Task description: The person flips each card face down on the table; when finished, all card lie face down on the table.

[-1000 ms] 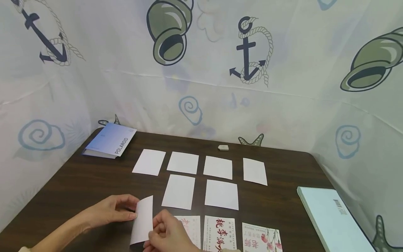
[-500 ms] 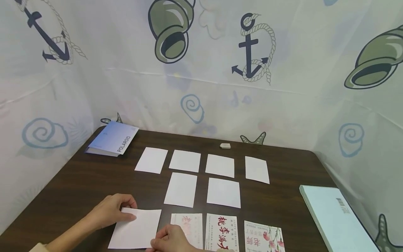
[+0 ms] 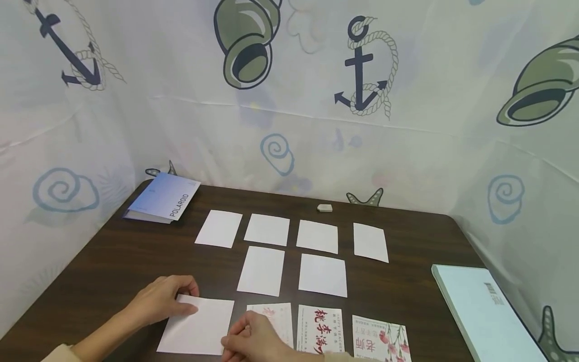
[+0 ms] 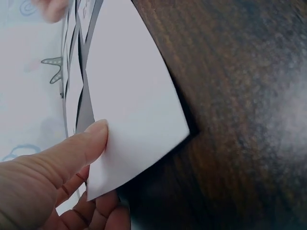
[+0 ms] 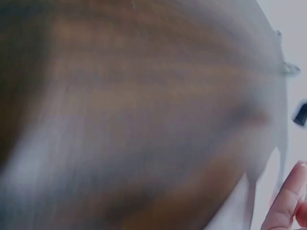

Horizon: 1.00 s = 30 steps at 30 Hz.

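My left hand [image 3: 165, 300] pinches a blank white card [image 3: 199, 327] by its far left corner, thumb on top and fingers curled under the edge. In the left wrist view the card [image 4: 134, 96] bows slightly, close over the dark table. My right hand [image 3: 258, 338] is at the card's right edge in the head view, fingers loosely curled, overlapping a pale printed card [image 3: 278, 317]. The left wrist view shows the blurred right hand [image 4: 50, 8] apart from the card. The right wrist view is mostly blurred, with fingers [image 5: 283, 206] at its lower right.
Several blank white cards [image 3: 261, 271] lie in two rows on the brown table [image 3: 402, 286]. Nearer are cards with red characters [image 3: 320, 329] and with flowers [image 3: 384, 342]. A blue POLAROID album [image 3: 163, 198], a white eraser-like block [image 3: 324, 207] and a pale thick book [image 3: 479, 306] lie around them.
The card was upright and bent between both hands; it has swung down flat, its white face up. My right hand has shifted slightly right from its edge.
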Tool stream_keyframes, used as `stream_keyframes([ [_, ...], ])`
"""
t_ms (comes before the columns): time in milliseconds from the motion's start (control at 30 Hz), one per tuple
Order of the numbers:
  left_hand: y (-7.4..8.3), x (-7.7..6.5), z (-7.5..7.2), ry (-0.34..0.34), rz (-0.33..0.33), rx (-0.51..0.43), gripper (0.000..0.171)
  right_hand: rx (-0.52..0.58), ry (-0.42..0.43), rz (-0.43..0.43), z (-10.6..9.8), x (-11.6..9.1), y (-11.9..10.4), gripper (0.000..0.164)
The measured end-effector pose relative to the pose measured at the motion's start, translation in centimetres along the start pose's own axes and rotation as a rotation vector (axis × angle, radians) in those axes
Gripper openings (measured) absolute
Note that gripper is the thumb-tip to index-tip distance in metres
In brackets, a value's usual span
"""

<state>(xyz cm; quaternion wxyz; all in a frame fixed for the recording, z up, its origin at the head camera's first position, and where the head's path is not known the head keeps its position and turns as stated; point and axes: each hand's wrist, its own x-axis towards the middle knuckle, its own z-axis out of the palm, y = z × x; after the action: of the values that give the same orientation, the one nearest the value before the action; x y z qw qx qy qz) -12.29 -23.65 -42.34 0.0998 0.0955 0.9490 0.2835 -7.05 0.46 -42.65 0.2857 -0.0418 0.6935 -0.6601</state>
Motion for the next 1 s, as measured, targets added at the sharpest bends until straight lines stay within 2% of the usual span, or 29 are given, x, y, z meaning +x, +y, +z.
stream_keyframes([
  [67,0.3,0.1,0.0,-0.002,-0.012,0.032,0.029,0.045,0.0,-0.042,-1.8,0.0,-0.5,0.013],
  [133,0.5,0.3,-0.1,0.002,-0.024,0.073,0.03,0.007,0.04,-0.078,-4.0,0.0,-1.0,0.018],
  [267,0.6,0.1,-0.3,0.015,-0.026,0.126,0.031,-0.275,0.109,-0.147,-8.1,-0.4,-1.2,0.026],
  [367,0.4,0.0,-0.4,0.025,-0.013,0.132,0.031,-0.484,0.119,-0.182,-9.7,-0.7,-1.3,0.027],
  [500,0.3,0.0,-0.4,0.024,0.003,0.123,0.031,-0.677,0.119,-0.221,-10.2,-0.6,-1.1,0.031],
  [633,0.5,0.2,-0.3,0.018,0.027,0.105,0.029,-0.798,0.136,-0.234,-10.1,-0.5,-1.0,0.033],
  [700,0.9,0.3,-0.2,0.013,0.059,0.067,0.025,-0.826,0.142,-0.223,-10.1,-0.4,-1.0,0.032],
  [800,2.2,0.7,0.4,-0.014,0.159,-0.051,0.019,-0.842,0.151,-0.208,-10.1,-0.4,-1.0,0.032],
  [933,4.7,1.9,2.1,-0.086,0.285,-0.214,0.022,-0.82,0.174,-0.21,-10.2,-0.4,-0.7,0.034],
  [1000,5.9,2.4,3.1,-0.108,0.297,-0.252,0.024,-0.802,0.18,-0.214,-10.2,-0.5,-0.5,0.035],
])
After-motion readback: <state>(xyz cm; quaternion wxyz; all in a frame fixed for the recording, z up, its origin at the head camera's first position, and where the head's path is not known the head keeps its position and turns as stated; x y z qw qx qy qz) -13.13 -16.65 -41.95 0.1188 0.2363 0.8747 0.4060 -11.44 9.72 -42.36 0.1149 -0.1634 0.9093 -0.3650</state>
